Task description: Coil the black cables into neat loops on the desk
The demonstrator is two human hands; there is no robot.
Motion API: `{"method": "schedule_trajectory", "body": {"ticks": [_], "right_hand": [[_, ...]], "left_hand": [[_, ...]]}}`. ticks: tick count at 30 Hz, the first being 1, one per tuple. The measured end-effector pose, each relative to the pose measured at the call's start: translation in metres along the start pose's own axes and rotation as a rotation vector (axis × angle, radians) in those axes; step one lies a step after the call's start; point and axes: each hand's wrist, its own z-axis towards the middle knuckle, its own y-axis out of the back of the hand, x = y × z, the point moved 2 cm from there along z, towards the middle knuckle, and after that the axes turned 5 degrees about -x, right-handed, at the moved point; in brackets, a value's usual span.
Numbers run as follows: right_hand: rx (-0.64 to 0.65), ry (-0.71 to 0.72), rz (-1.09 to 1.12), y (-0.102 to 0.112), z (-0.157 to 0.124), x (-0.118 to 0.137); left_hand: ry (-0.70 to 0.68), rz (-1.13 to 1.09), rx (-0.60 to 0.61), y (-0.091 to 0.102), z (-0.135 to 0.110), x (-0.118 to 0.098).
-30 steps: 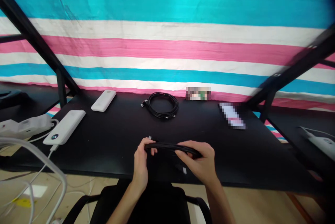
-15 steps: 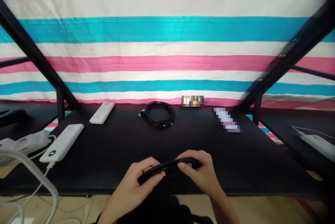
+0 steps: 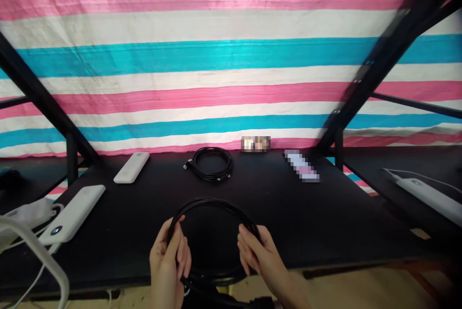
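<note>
Between my two hands is a large coiled black cable point(image 3: 212, 201), held as a ring above the front edge of the black table point(image 3: 317, 232). My left hand point(image 3: 171, 251) is closed round the left side of the coil, thumb on top. Round its right side, my right hand point(image 3: 258, 251) is closed too, fingers curled. The ring's lower part hangs past the table edge, where a thick black end shows low in the view. Farther back lies a second, smaller black cable coil point(image 3: 195, 174) with metal plugs.
Two white power banks point(image 3: 132, 168) point(image 3: 74, 215) lie at left, the nearer with a cable plugged in. A white power strip point(image 3: 31, 215) is beside them. At the back right are a blurred phone-like object point(image 3: 302, 166) and a small blurred box point(image 3: 255, 144). Black frame bars point(image 3: 46, 95) slope at both sides.
The cable coil has turned from edge-on to an open ring facing me. My hands have moved apart to its two sides. The whole view has shifted slightly.
</note>
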Motion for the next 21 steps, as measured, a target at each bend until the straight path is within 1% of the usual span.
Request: {"method": "schedule_trajectory", "body": {"ticks": [2, 3, 5, 6, 8, 10, 11, 13, 15, 17, 18, 19, 21], "right_hand": [[-0.017, -0.013, 0.121, 0.007, -0.008, 0.003], [-0.023, -0.003, 0.174, 0.01, -0.014, 0.005], [-0.019, 0.068, 0.243, 0.017, -0.025, 0.012], [-0.014, 0.123, 0.268, 0.019, -0.031, 0.016], [-0.002, 0.232, 0.308, 0.021, -0.042, 0.024], [0.016, 0.335, 0.338, 0.02, -0.053, 0.031], [0.027, 0.376, 0.345, 0.019, -0.058, 0.034], [0.039, 0.445, 0.339, 0.015, -0.067, 0.039], [0.035, 0.492, 0.302, 0.013, -0.077, 0.04], [0.032, 0.501, 0.228, 0.012, -0.086, 0.037], [0.037, 0.486, 0.182, 0.012, -0.09, 0.034], [0.042, 0.457, 0.129, 0.012, -0.094, 0.031], [0.046, 0.406, 0.026, 0.014, -0.098, 0.024]], "left_hand": [[0.01, 0.076, 0.108, -0.002, -0.009, 0.006], [-0.01, 0.143, 0.161, -0.001, -0.013, 0.008], [-0.094, 0.303, 0.242, 0.002, -0.021, 0.014], [-0.148, 0.37, 0.26, 0.004, -0.024, 0.017], [-0.241, 0.446, 0.258, 0.01, -0.031, 0.025], [-0.278, 0.446, 0.218, 0.014, -0.037, 0.038], [-0.275, 0.419, 0.187, 0.016, -0.04, 0.047], [-0.219, 0.32, 0.149, 0.017, -0.047, 0.066], [-0.106, 0.18, 0.155, 0.015, -0.054, 0.086], [0.049, 0.054, 0.214, 0.013, -0.061, 0.101], [0.131, 0.002, 0.259, 0.012, -0.065, 0.105], [0.21, -0.039, 0.31, 0.01, -0.07, 0.107], [0.352, -0.092, 0.421, 0.008, -0.079, 0.102]]}}
